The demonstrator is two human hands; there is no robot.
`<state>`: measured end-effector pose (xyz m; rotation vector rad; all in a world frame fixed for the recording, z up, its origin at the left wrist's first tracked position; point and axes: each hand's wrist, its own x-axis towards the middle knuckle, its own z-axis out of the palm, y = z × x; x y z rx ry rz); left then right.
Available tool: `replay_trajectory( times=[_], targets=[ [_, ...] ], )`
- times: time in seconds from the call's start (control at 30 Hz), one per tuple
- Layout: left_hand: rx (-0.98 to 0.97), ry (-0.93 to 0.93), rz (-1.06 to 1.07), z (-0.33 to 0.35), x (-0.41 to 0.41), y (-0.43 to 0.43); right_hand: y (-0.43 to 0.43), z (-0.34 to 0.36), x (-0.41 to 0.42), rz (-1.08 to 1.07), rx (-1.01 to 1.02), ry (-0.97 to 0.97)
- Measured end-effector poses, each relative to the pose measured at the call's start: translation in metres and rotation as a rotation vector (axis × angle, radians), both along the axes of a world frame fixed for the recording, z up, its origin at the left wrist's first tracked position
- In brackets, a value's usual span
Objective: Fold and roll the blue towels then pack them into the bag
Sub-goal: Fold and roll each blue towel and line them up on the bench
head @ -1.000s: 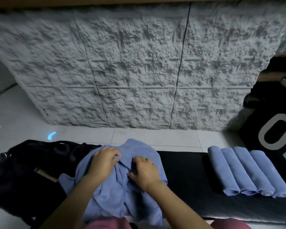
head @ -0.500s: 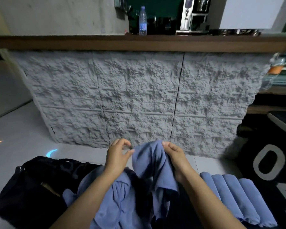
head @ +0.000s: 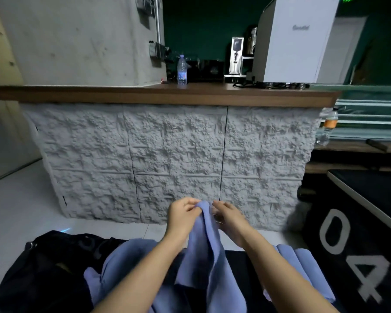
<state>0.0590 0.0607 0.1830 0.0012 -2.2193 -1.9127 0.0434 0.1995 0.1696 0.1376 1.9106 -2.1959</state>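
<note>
Rough grey stone front is filling the background at 12 o'clock. Black bag is slumping on the floor at 8 o'clock. Blue towel is hanging dead centre, and rolled towels are lying at 4 o'clock. Left hand is pinching the towel's top fold. Right hand is hovering just beside it, too blurred to tell its grip.

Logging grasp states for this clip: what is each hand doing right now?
Left hand: pinches the top of the lifted blue towel.
Right hand: fingers at the towel's edge, blurred; whether it grips cannot be told.
</note>
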Motion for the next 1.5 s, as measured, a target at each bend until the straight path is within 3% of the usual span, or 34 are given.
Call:
replay_trajectory(
  times=[0.2,0.4,0.57,0.7,0.83,0.93,1.07,1.2,1.33,1.5],
  targets=[
    [0.025,-0.070,0.116,0.036,-0.006,0.002,-0.013,0.032,0.041,-0.106,0.377,0.528],
    [-0.213,0.036,0.091,0.074,0.010,0.003,-0.015,0.041,0.046,-0.129,0.631,0.552],
    [-0.277,0.059,0.146,0.096,0.020,-0.039,0.001,0.039,0.046,-0.169,0.566,0.451],
    [-0.281,-0.011,0.117,0.104,0.026,-0.068,0.012,0.045,0.050,-0.027,0.638,0.479],
    [-0.110,-0.012,0.090,0.107,0.033,-0.073,0.010,0.064,0.059,0.036,0.283,0.414],
    [-0.031,-0.101,-0.021,0.114,0.041,-0.069,0.006,0.085,0.065,0.018,0.154,0.412],
    [-0.018,-0.188,-0.133,0.112,0.058,-0.046,-0.009,0.103,0.077,0.104,0.188,0.497],
    [0.183,-0.253,-0.205,0.106,0.082,-0.032,-0.021,0.106,0.098,0.110,0.157,0.542],
    [0.302,-0.281,-0.262,0.097,0.107,-0.034,-0.019,0.101,0.123,0.133,0.270,0.618],
    [0.329,-0.189,-0.108,0.091,0.132,-0.036,-0.028,0.097,0.155,0.058,0.539,0.736]
  ],
)
